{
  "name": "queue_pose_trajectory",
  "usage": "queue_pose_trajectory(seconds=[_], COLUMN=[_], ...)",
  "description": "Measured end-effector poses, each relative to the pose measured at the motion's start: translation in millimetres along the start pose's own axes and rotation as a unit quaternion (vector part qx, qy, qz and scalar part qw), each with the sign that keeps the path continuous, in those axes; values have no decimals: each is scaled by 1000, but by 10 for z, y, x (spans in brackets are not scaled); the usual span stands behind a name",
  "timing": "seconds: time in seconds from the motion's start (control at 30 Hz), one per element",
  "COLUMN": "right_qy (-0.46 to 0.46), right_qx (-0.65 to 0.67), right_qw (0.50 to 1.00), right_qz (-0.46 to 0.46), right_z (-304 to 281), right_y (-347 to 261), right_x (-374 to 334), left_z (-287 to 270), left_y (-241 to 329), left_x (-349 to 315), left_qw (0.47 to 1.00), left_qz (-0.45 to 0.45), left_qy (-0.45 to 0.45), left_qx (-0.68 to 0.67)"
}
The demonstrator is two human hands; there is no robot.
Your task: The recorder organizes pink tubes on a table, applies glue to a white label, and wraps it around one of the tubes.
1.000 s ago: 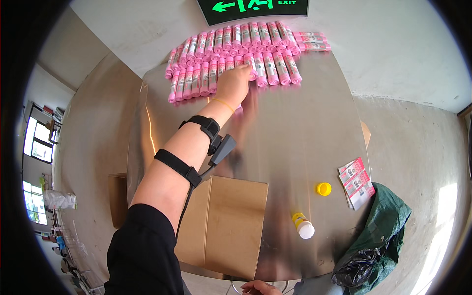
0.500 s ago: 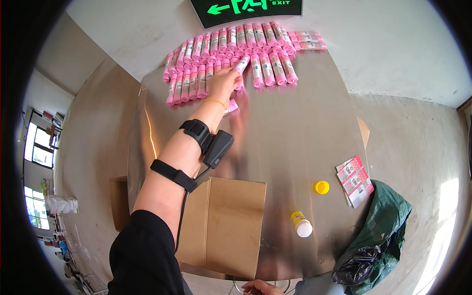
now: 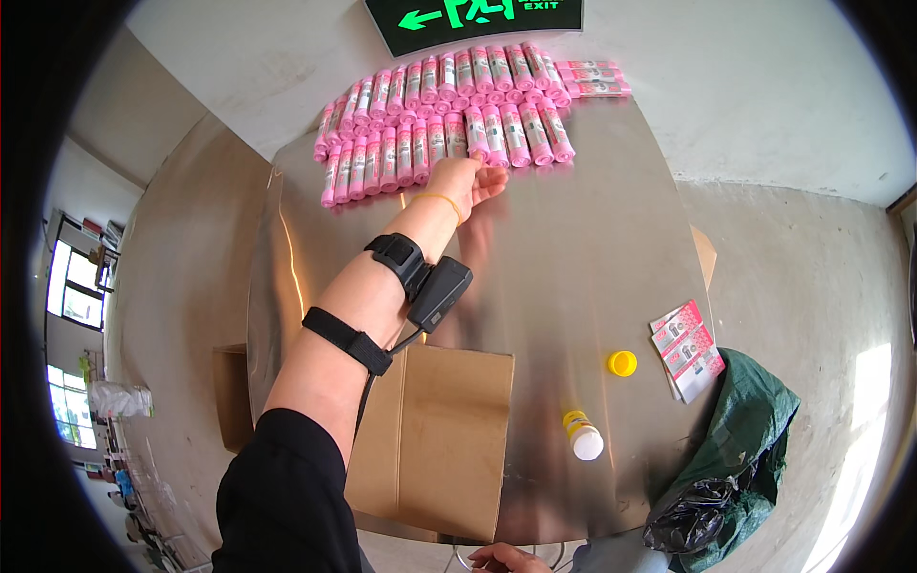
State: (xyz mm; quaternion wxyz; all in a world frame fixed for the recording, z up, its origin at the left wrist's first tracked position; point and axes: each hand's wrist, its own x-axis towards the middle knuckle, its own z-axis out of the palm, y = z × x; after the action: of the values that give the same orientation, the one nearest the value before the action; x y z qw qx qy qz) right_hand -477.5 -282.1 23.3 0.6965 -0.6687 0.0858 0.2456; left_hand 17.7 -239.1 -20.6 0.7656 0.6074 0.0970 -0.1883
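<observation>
Pink rolls of plastic bags (image 3: 411, 86), wrapped in printed silver-and-pink labels, lie in stacked rows at the far end of the metal table. My left hand (image 3: 468, 181) is at the front row, its thumb against the near end of one roll (image 3: 477, 132). The other fingers stand off to the right, apart from the thumb and with nothing between them. At the lower edge, only part of my right hand (image 3: 511, 559) shows, low by the near table edge; its fingertips and any grip are cut off.
An opened cardboard box (image 3: 449, 430) stands at the near side. To its right are a white-and-yellow bottle (image 3: 584, 436), a yellow cap (image 3: 622, 363) and loose printed labels (image 3: 688, 351). Green sheeting with black plastic (image 3: 740, 449) hangs at the right edge. An exit sign (image 3: 478, 21) hangs beyond the rolls.
The roll my left hand held tilted now lies in the front row beside the others, filling the gap. My left fingers have loosened from it; the right hand stays put.
</observation>
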Motion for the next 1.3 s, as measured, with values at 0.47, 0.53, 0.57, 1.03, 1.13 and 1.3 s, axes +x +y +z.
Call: queue_pose_trajectory(seconds=[0.47, 0.53, 0.57, 1.03, 1.13, 1.3], right_qy=[10, 18, 20, -19, -49, -145], right_qx=[5, -9, -10, 22, 81, 152], right_qw=[1000, 999, 999, 999, 995, 978], right_qz=[-19, -39, -39, -26, -3, -3], right_z=[-19, -19, -17, 38, 98, 120], right_y=[13, 19, 18, 85, 200, 354], right_x=[-8, -5, -9, -12, 11, 50], left_z=[-154, -190, -214, -1361, -1978, -2309], left_y=[-22, -133, -108, 331, 349, 262], left_x=[84, 92, 90, -330, -560, -1172], left_qw=[644, 589, 577, 682, 723, 729], left_qz=[519, 369, 331, 376, 285, 184], left_qy=[6, -21, -52, 53, 78, 107], left_qx=[562, 719, 745, 626, 625, 650])
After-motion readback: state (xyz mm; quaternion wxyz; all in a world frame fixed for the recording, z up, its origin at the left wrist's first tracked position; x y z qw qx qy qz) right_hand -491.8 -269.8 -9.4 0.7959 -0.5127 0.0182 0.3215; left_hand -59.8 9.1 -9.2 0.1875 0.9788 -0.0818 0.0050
